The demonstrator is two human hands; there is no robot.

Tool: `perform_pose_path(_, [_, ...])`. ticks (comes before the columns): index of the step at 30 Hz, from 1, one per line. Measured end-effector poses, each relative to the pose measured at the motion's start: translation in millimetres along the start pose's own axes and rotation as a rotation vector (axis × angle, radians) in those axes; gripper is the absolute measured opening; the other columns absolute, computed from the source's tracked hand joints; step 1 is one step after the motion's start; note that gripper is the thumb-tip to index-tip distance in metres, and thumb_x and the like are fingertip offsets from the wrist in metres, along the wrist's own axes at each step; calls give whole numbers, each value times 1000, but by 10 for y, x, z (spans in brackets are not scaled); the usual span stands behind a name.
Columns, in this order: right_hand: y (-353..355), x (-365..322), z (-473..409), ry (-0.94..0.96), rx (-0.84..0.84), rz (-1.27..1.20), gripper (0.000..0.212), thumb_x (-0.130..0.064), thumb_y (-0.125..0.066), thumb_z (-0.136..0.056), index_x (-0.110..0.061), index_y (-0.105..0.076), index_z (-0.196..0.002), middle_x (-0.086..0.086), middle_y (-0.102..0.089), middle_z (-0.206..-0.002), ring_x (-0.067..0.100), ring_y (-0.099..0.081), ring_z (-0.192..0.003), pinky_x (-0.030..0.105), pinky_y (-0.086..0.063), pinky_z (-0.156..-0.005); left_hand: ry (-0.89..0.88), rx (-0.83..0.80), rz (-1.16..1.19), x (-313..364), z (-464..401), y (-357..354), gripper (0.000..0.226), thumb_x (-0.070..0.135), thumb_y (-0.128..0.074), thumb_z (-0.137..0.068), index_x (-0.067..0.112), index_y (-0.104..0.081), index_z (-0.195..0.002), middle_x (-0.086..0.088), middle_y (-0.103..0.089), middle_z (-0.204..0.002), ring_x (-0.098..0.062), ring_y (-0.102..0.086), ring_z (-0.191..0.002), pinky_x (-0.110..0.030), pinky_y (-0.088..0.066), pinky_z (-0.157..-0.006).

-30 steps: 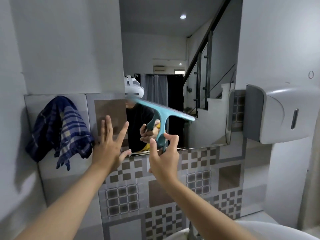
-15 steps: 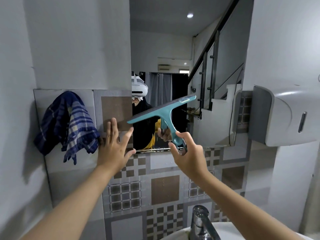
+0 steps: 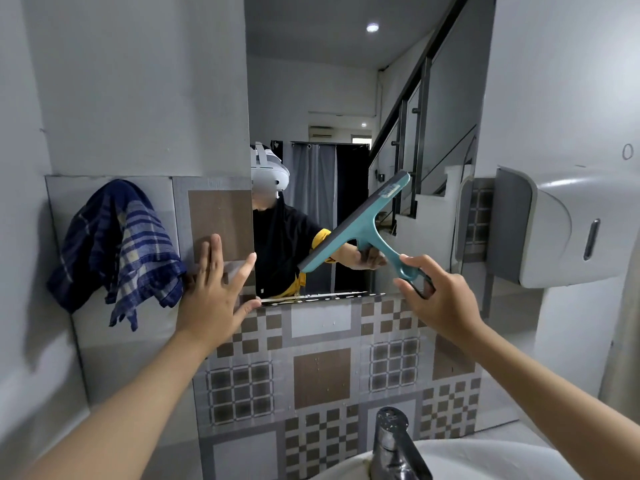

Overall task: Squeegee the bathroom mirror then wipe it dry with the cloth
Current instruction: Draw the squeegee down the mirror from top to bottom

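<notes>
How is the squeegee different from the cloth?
The squeegee is teal, stiff plastic with a long straight blade; the cloth is dark blue checked fabric, soft and crumpled. The squeegee is held by its handle in the right hand, tilted in front of the mirror; the cloth hangs on the tiled wall left of the mirror, with no hand on it. Both are for cleaning the mirror.

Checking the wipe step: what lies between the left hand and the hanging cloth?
Head view: only bare grey wall tile separates the left hand from the blue checked cloth.
</notes>
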State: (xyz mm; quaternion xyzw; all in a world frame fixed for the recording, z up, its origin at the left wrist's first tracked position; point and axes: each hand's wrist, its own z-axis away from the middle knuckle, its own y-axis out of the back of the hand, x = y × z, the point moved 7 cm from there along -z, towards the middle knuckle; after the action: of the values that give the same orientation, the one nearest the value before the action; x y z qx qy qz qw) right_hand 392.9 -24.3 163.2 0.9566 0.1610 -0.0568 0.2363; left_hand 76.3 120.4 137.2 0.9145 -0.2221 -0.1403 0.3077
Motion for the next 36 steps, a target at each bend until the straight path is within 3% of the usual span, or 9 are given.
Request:
perform_pose_path(4, [137,240,61,-11,12,35,36,-26,-74,-80,-19,-62,-113,-1,-48,-49,19,-36,-37,27,-35,-36,-5,9,-5,-25,-4,-16,74,64,-37,-85,34,-14,-149,-20,10,-158,-39,4,-145,-57,-52,-81])
perform_pose_path(8, [219,453,126,-39,17,28,36,-32,-69,-81,-23,-59,-114,2,-56,-54,20,-43,-38,30,-41,-35,-23,1,-28,-28,-15,-30,75,66,-28,-83,31,-17,-149,-23,5,-158,-42,-1,-144,-57,-54,-76])
perform_pose_path(12, [275,741,306,-149,47,-19,35,-26,-72,-81,-23,-58,-113,5,-52,-54,19,-34,-38,33,-35,-35,-30,11,-46,-4,-18,-8,76,65,-26,-81,28,-22,-148,-25,1,-157,-44,-4,-143,-58,-54,-73])
perform_pose_path(15, [292,866,504,-248,63,-80,30,-18,-71,-83,-19,-57,-110,3,-52,-55,11,-34,-39,25,-31,-37,-32,21,-51,2,-16,-5,77,65,-25,-81,27,-22,-148,-26,1,-157,-43,-4,-143,-59,-53,-74])
perform_pose_path(18, [224,919,723,-395,80,-179,24,-12,-69,-85,-12,-56,-105,-7,-52,-63,5,-49,-44,9,-32,-38,-32,29,-50,5,-11,1,77,65,-25,-81,26,-22,-148,-26,2,-157,-42,-2,-143,-62,-50,-78])
perform_pose_path(24, [-71,767,965,-567,121,-345,20,-17,-64,-90,-18,-50,-105,5,-51,-61,8,-44,-42,12,-34,-37,-28,61,-49,-5,4,0,78,65,-25,-81,27,-21,-149,-23,7,-157,-31,18,-144,-65,-47,-83])
perform_pose_path(27, [-186,687,1021,-648,168,-396,20,-20,-62,-92,-18,-49,-107,6,-50,-62,7,-43,-44,14,-35,-38,-32,54,-51,3,-3,3,78,65,-25,-81,25,-24,-148,-26,5,-157,-39,7,-144,-66,-45,-86])
perform_pose_path(32, [-328,472,1046,-756,261,-538,15,-18,-58,-94,-17,-47,-104,4,-51,-68,10,-43,-47,20,-38,-40,-29,61,-33,6,-9,27,77,65,-28,-82,24,-26,-147,-27,2,-156,-42,2,-143,-67,-44,-86])
perform_pose_path(36, [-473,298,1055,-889,339,-654,19,-24,-58,-94,-19,-48,-109,3,-53,-73,10,-44,-52,24,-40,-46,-22,70,-3,18,12,38,76,57,-49,-82,24,-27,-147,-26,2,-157,-41,4,-143,-69,-43,-85])
